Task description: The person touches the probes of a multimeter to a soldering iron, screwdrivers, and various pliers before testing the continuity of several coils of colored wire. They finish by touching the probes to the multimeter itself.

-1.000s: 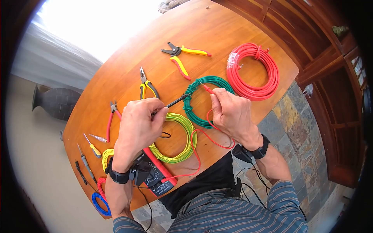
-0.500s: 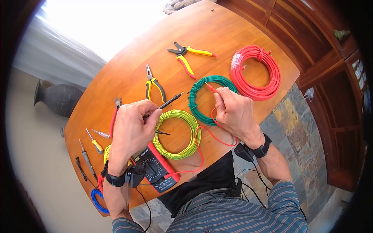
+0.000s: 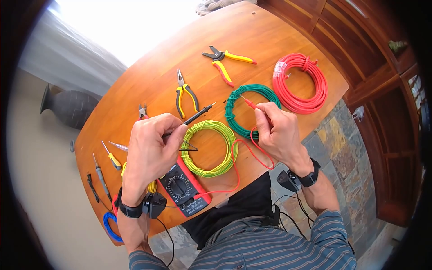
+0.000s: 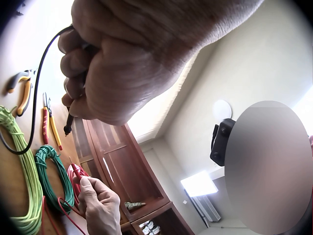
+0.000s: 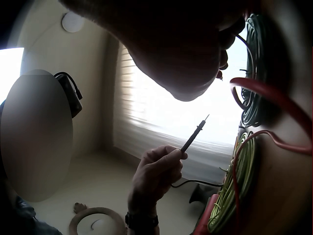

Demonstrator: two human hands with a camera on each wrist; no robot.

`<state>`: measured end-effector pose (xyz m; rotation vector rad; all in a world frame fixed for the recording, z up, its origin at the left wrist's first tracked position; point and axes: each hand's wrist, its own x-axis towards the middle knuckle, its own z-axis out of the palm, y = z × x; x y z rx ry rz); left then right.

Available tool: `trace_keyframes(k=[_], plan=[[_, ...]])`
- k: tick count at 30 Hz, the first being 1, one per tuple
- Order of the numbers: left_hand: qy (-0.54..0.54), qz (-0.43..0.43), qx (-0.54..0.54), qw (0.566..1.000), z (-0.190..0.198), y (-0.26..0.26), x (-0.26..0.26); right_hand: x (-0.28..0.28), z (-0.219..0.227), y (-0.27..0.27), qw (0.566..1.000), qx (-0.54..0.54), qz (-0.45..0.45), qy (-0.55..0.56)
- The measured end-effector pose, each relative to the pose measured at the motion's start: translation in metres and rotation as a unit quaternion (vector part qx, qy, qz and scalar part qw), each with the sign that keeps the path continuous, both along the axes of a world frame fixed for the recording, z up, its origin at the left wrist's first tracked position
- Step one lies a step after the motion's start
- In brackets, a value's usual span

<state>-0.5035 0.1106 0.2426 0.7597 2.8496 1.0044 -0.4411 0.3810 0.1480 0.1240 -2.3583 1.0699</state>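
Note:
My left hand (image 3: 153, 144) grips a black test probe (image 3: 198, 115) between thumb and fingers, its metal tip pointing up and to the right. In the right wrist view the same probe (image 5: 194, 136) shows its thin bare tip. My right hand (image 3: 280, 130) pinches a red test probe (image 3: 250, 103), tip toward upper left, over the green wire coil (image 3: 230, 110). The two tips are apart. A red lead (image 3: 238, 173) runs down from the right hand to the red-and-black multimeter (image 3: 182, 186), which lies on the table below the left hand. A yellow-green wire coil (image 3: 211, 171) lies between the hands.
On the wooden table (image 3: 157, 58) lie long-nose pliers (image 3: 186, 94), wire strippers (image 3: 222, 63) and a thick red cable coil (image 3: 321, 90). Leftward are a screwdriver (image 3: 112, 158), a soldering iron (image 3: 101, 177) and a blue wire coil (image 3: 108, 225). A dark vase (image 3: 72, 107) stands beyond the left edge.
The black probe's tip has come away from over the green coil, leftward of it. The right hand still holds the red probe. The view has shifted, moving the table items slightly rightward.

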Motion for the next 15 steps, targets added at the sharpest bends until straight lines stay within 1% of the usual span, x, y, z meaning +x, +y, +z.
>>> trace_keyframes(k=[3,5,6,8,9,10,11,12,14,15], plan=[[0.013,-0.004,0.014,1.0,0.003,-0.005,0.006,0.007,0.011,-0.004,1.0,-0.01,-0.001,-0.014],[0.022,0.001,0.031,0.999,0.007,-0.009,0.012,0.012,0.022,-0.008,0.996,-0.072,-0.007,-0.042],[0.022,0.008,0.03,0.999,0.007,-0.012,0.015,0.013,0.026,-0.009,0.996,-0.073,0.001,-0.043],[0.034,0.02,0.059,0.998,0.007,-0.019,0.021,0.017,0.032,-0.011,0.995,-0.095,-0.019,-0.024],[0.035,0.026,0.057,0.997,0.009,-0.023,0.025,0.019,0.034,-0.013,0.992,-0.125,-0.005,-0.017],[0.042,0.038,0.081,0.995,0.011,-0.027,0.029,0.021,0.036,-0.014,0.992,-0.125,0.0,-0.017],[0.048,0.048,0.105,0.992,0.013,-0.029,0.033,0.023,0.037,-0.015,0.988,-0.153,0.015,-0.005],[0.049,0.05,0.106,0.992,0.017,-0.032,0.038,0.025,0.039,-0.015,0.983,-0.179,0.029,0.008],[0.05,0.084,0.186,0.978,0.027,-0.036,0.049,0.029,0.052,-0.026,0.983,-0.176,0.031,0.027],[0.019,0.093,0.228,0.969,0.032,-0.04,0.056,0.031,0.056,-0.03,0.981,-0.185,0.036,0.034]])
